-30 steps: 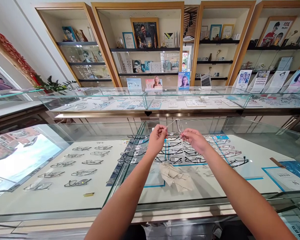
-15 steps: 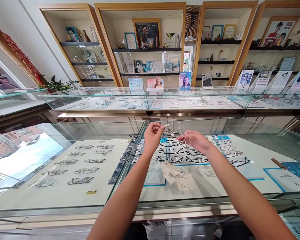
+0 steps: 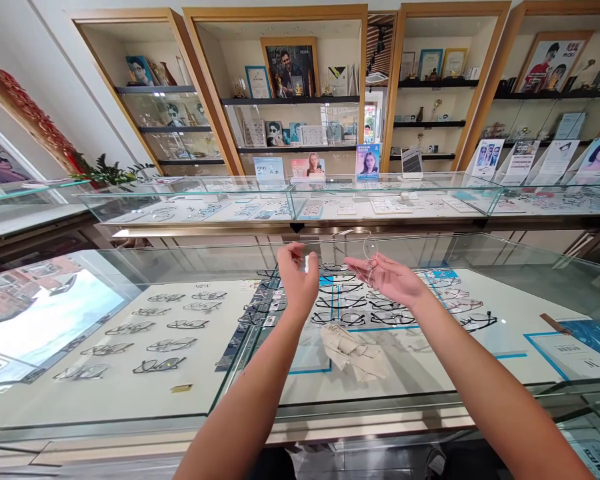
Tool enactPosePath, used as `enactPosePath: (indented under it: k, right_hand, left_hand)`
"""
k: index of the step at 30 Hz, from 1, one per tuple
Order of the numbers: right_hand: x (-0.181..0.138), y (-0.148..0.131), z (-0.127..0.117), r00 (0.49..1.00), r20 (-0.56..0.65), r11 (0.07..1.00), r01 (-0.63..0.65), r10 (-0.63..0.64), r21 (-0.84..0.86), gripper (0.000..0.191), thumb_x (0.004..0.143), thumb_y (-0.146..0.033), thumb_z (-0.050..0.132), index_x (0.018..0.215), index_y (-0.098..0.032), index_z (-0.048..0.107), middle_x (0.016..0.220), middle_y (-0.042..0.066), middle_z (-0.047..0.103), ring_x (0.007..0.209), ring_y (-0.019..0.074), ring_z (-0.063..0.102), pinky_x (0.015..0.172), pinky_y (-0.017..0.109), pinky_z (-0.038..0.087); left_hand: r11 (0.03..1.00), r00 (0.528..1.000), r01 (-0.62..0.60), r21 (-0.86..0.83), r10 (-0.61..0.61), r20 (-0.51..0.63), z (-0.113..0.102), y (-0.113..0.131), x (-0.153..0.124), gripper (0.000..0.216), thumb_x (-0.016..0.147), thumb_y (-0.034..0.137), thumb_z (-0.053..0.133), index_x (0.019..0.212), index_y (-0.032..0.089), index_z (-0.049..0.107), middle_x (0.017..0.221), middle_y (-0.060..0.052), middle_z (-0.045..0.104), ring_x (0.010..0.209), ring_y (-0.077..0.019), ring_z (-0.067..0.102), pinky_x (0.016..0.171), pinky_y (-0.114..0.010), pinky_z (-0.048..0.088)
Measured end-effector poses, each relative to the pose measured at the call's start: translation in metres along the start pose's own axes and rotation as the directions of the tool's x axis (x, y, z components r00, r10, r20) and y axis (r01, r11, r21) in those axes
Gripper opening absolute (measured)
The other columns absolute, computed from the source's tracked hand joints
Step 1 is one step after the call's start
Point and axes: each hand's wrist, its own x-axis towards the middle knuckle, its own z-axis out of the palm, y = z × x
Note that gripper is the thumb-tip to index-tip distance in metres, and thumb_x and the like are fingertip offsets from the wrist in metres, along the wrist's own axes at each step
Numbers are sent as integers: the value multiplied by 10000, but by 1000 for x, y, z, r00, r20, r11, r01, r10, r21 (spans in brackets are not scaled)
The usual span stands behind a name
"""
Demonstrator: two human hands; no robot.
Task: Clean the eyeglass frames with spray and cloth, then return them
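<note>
My right hand (image 3: 393,279) pinches a pair of thin wire-rimmed eyeglasses (image 3: 370,248) at the lower lens, above the glass counter. The glasses are held on end, with one round lens above the fingers and a temple reaching left. To the left, my left hand (image 3: 300,275) is curled with its thumb up, apart from the glasses. A small white piece (image 3: 307,264) shows between its thumb and fingers; its kind is unclear. Under the hands, dark-framed eyeglasses (image 3: 343,319) lie in rows. A crumpled beige cloth (image 3: 353,352) rests on the counter nearer to me.
More eyeglasses (image 3: 159,365) lie in the left part of the glass display case (image 3: 260,408). A small gold piece (image 3: 181,388) is near its front. Blue-edged cards (image 3: 563,352) are at the right. Behind stand a second glass case (image 3: 395,181) and wooden shelves (image 3: 275,10).
My left hand has let go of the temple and moved a little left, curling its fingers. The right hand still holds the glasses, now turned slightly more upright.
</note>
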Motion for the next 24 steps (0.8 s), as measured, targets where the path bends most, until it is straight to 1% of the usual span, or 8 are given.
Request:
enactPosePath:
  k: [1, 3, 6, 8, 10, 16, 21, 24]
  right_hand:
    - [0, 0, 0, 1000, 1, 1000, 17, -17, 1, 273, 918, -443, 849, 857, -277, 641, 1443, 94, 765, 1476, 271, 620, 1326, 492, 338]
    - [0, -1, 1, 999, -7, 999, 51, -51, 2, 273, 917, -457, 847, 857, -280, 647, 1449, 89, 761, 1486, 270, 606, 1336, 504, 324]
    - [0, -1, 2, 996, -30, 997, 79, -79, 5, 270, 912, -463, 847, 859, -285, 649, 1457, 89, 756, 1509, 273, 579, 1308, 509, 355]
    - [-1, -1, 2, 996, -35, 997, 82, -82, 3, 268, 912, -467, 845, 866, -288, 650, 1466, 85, 750, 1527, 280, 559, 1283, 516, 377]
    - [0, -1, 1, 996, -35, 996, 87, -87, 5, 273, 909, -473, 848, 869, -288, 652, 1469, 74, 748, 1530, 287, 554, 1274, 526, 383]
    - [-1, -1, 2, 989, -63, 991, 132, -132, -5, 285, 887, -505, 875, 854, -295, 686, 1476, 39, 744, 1468, 270, 605, 1281, 517, 386]
    - [-3, -5, 7, 975, -137, 985, 170, -173, -28, 303, 807, -500, 939, 849, -302, 714, 1428, 28, 766, 1451, 281, 614, 1296, 516, 384]
    - [-4, -8, 8, 967, -162, 980, 196, -196, -12, 286, 790, -497, 956, 854, -314, 745, 1360, 13, 793, 1400, 280, 652, 1306, 513, 382]
  left_hand:
    - [989, 989, -134, 55, 130, 73, 0, 6, -4, 202, 933, 262, 690, 1126, 224, 642, 959, -37, 586, 835, -183, 561, 759, -328, 461]
    - [937, 891, -347, 52, 312, 331, 0, 18, -13, 188, 978, 215, 636, 1159, 227, 685, 877, -16, 563, 789, -184, 551, 739, -325, 452]
    - [877, 681, -481, -21, 388, 621, 5, 27, -24, 217, 1033, 235, 623, 1223, 252, 728, 898, -23, 608, 802, -188, 597, 734, -311, 457]
    - [864, 625, -504, -11, 374, 685, 8, 28, -29, 208, 1053, 296, 645, 1231, 260, 748, 919, -33, 629, 821, -198, 618, 744, -309, 458]
    - [875, 632, -485, 14, 339, 697, 10, 25, -31, 206, 1065, 352, 653, 1216, 269, 767, 914, -38, 639, 831, -206, 627, 751, -307, 454]
    - [951, 720, -308, 21, 219, 658, 10, 18, -30, 279, 1078, 481, 618, 1104, 291, 820, 860, -54, 644, 796, -213, 626, 724, -307, 439]
    - [966, 728, -258, 17, 183, 661, 10, 19, -30, 320, 1085, 489, 593, 1041, 265, 817, 855, -57, 659, 763, -206, 611, 721, -319, 438]
    - [966, 717, -260, -15, 203, 667, 9, 23, -30, 274, 1078, 456, 609, 1140, 269, 800, 866, -54, 670, 790, -217, 621, 746, -328, 449]
